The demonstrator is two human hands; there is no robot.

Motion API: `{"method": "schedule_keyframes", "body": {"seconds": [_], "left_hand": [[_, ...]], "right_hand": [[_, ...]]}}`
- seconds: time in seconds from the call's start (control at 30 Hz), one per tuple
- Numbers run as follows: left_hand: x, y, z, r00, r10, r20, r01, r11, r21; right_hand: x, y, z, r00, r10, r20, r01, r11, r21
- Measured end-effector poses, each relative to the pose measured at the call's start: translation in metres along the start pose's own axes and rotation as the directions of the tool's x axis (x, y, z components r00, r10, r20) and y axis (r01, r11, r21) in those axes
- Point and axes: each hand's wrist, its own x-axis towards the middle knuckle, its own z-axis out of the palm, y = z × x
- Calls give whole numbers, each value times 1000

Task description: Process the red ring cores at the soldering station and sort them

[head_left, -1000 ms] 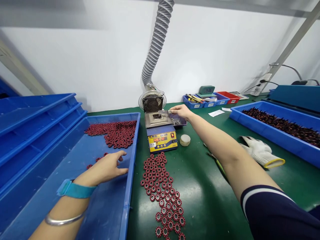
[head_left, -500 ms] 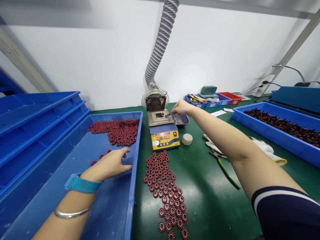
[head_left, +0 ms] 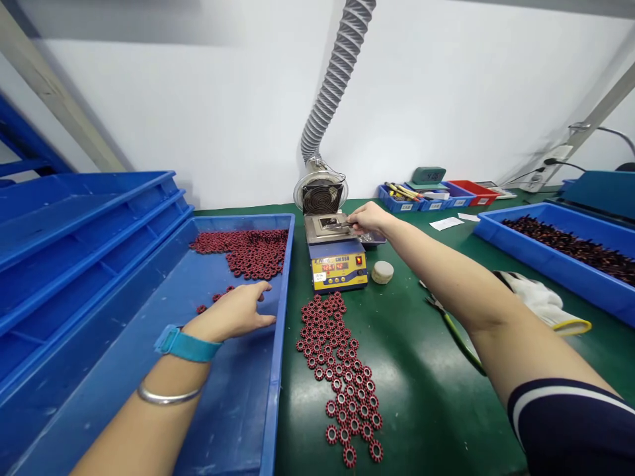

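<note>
At the yellow-fronted solder pot (head_left: 339,271), my right hand (head_left: 368,218) pinches a thin, flat metal tool (head_left: 338,226). The tool reaches over the small square opening in the pot's top plate; its exact kind is unclear. My left hand (head_left: 238,309) hangs over the blue tray (head_left: 233,396), fingers apart and holding nothing. Beyond that hand, many red toothed rings (head_left: 258,254) lie heaped in the tray, with a few loose ones by the wrist. More red rings (head_left: 342,373) are spread over the green table in front of the pot.
A round pale block (head_left: 382,272) stands right of the pot. Green-handled pliers (head_left: 459,338) and white gloves (head_left: 540,301) lie near my right forearm. Stacked blue trays (head_left: 89,244) rise at left; another blue tray (head_left: 555,248) holds dark parts at right. A grey hose (head_left: 340,73) hangs above.
The whole view has shifted, so the scene sits further right. The metal tool now lies flatter across the pot's opening. My left hand keeps its open pose over the tray.
</note>
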Motion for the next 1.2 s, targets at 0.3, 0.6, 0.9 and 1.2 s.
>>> {"method": "schedule_keyframes", "body": {"seconds": [0.3,0.6,0.9,1.2], "left_hand": [[1,0,0,1000,-1,-7,1,1000,-7],[0,0,0,1000,-9,10,9,1000,-27],[5,-6,3,1000,-20,-1,20,999,-46],[3,-6,4,999,-26,-21,25,997,-72]], "right_hand": [[-8,12,0,999,35,-16,-32,992,122],[-13,25,0,1000,4,-31,1,987,161],[16,43,-55,959,-87,-269,82,996,-29],[14,88,-66,866,-373,-333,183,856,-484]]}}
